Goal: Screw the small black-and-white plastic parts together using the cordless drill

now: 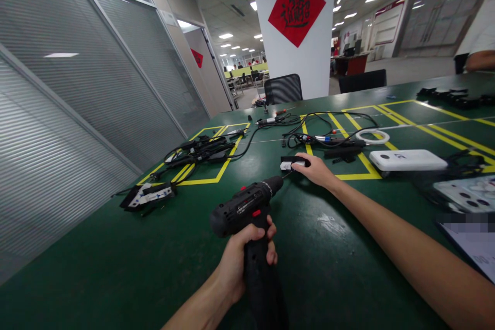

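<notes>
My left hand (pixel 235 260) is wrapped round the grip of a black cordless drill (pixel 247 206) with red buttons. The drill points away and to the right, and its thin bit reaches the near side of a small black part with a white label (pixel 286 165). Fingers of my right hand (pixel 315 169) pinch that part from its right end, low over the green table (pixel 185 268). Whether the bit sits in the part or only touches it, I cannot tell.
Black cables and tools (pixel 209 149) lie in yellow taped boxes at the left. More corded tools (pixel 325 139), a white ring (pixel 372 137), a white power bank (pixel 408 160) and a phone (pixel 467 192) lie to the right. A person's arm (pixel 481 60) shows at the far right.
</notes>
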Tool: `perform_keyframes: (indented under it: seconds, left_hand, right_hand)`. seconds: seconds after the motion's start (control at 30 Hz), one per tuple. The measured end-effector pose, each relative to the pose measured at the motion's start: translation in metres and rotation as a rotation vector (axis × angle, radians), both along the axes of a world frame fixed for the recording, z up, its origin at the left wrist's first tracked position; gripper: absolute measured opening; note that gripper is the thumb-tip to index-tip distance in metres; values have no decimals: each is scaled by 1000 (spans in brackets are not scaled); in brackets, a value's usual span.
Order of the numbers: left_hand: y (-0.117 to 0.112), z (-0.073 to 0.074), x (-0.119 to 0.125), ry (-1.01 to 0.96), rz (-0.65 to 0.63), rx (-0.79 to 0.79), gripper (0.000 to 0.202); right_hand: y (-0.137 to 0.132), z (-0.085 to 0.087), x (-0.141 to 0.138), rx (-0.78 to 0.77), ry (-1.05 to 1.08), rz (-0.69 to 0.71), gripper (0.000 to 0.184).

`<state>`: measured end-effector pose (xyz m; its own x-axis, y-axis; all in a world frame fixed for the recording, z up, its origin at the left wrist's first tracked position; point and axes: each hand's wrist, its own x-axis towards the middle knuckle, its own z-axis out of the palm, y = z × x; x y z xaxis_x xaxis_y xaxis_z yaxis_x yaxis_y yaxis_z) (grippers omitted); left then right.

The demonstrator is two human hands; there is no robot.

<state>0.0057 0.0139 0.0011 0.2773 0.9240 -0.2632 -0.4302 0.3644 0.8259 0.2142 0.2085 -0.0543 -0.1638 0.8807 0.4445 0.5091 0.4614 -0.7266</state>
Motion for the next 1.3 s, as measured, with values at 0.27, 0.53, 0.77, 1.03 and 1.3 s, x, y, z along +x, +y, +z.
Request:
perform_keyframes:
  seconds: [0.27, 0.53, 0.77, 1.03, 1.3]
  left_hand:
    - [-1, 0, 1, -11, -6, 10, 18]
    - [0, 0, 0, 1, -5, -5, 19]
    - [0, -1, 1, -5, -6, -2, 18]
    - [0, 0, 1, -12, 11, -4, 17]
    - [-1, 1, 1, 2, 20, -12, 18]
  right_hand:
    - [0, 1, -1, -13, 23, -1, 41]
    - [1, -2, 0, -1, 23, 4, 41]
    - [1, -2, 0, 0, 25, -1, 41]
    - [1, -2, 0, 2, 25, 9, 38]
    - [2, -2, -1, 4, 23, -6, 39]
